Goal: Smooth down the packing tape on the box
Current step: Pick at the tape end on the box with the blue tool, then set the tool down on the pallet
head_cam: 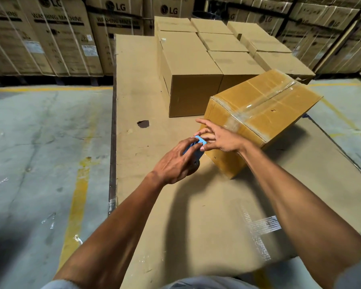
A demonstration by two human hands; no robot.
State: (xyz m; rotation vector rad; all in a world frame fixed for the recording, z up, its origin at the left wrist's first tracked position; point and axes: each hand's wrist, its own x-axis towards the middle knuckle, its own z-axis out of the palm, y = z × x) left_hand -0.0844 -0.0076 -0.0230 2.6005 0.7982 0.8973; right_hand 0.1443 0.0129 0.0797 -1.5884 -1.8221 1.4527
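The left hand (175,161) is curled around a blue tape dispenser (193,150), its fingers over the blue top and a dark roll showing under the palm. The dispenser's front end meets the near left corner of the box (258,113). The right hand (221,136) lies flat and spread wide against that same corner, fingers fanned over the box's near side, holding nothing; its fingertips sit just beside the dispenser's blue tip.

The box is tilted, resting on one lower edge with its far end raised, near the right edge of a large flat cardboard sheet (146,97) that covers the platform. Clear packing tape (258,104) runs along the top seam of the box and folds down over the near side by the right hand; it looks wrinkled and glossy in places.

Behind the box, toward the far edge of the sheet, stand closed plain cartons (193,65) in rows, touching one another. Beyond them, tall printed washing-machine cartons (56,38) line the wall. To the left of the sheet lies concrete floor (40,132) with yellow painted lines.
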